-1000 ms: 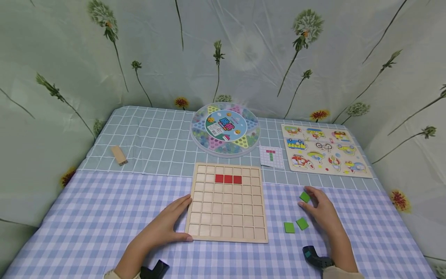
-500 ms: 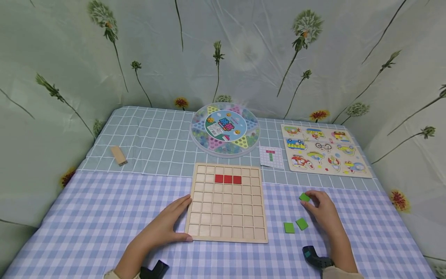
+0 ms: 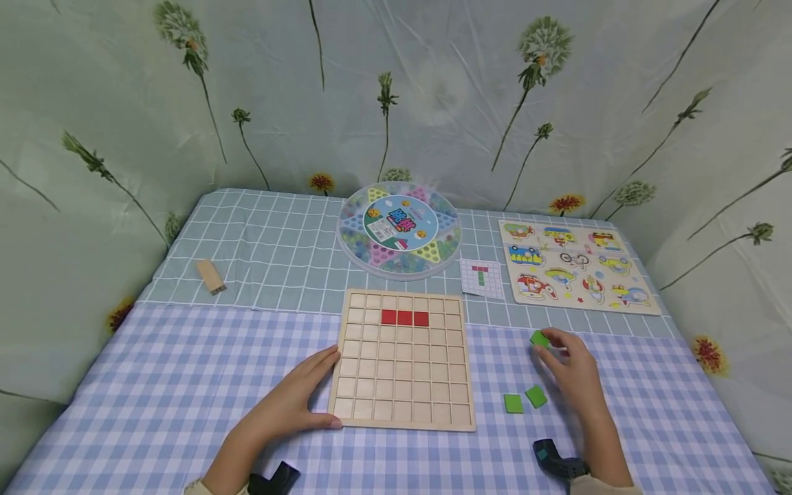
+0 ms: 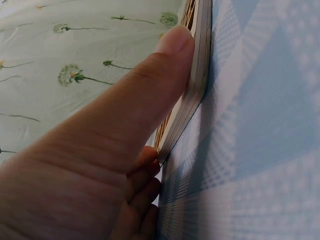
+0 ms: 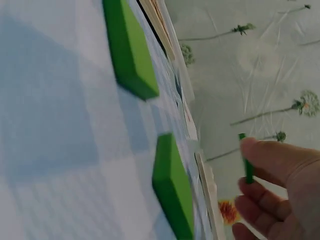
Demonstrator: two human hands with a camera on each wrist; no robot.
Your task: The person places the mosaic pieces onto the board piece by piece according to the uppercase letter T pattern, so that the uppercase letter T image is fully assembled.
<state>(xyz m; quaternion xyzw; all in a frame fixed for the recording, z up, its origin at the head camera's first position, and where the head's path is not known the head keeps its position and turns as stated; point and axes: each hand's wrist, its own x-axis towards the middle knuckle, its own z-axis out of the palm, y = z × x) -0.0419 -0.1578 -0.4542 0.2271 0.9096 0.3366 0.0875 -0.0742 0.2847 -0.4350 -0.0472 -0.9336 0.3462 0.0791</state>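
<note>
In the head view, my left hand (image 3: 301, 393) rests at the left side of a square wooden grid board (image 3: 403, 378). Its thumb lies at the near left corner and its fingertips touch the left edge; the left wrist view has the thumb (image 4: 150, 75) against the rim. Three red square tiles (image 3: 405, 317) sit side by side in the board's second row. Right of the board, my right hand (image 3: 574, 371) pinches a green square tile (image 5: 246, 160) between thumb and fingers, lifted off the cloth. Two more green tiles, one nearer the board (image 3: 513, 403) and one beside it (image 3: 536, 396), lie below that hand.
Behind the board lies a round Chinese checkers set (image 3: 402, 230). A small card (image 3: 482, 278) with a red and green T pattern lies beside it. A vehicle picture puzzle (image 3: 578, 268) is at the back right, and a small wooden block (image 3: 212, 276) at the left.
My right hand has taken hold of the green tile and raised it slightly from the cloth. The left hand and the board have stayed put.
</note>
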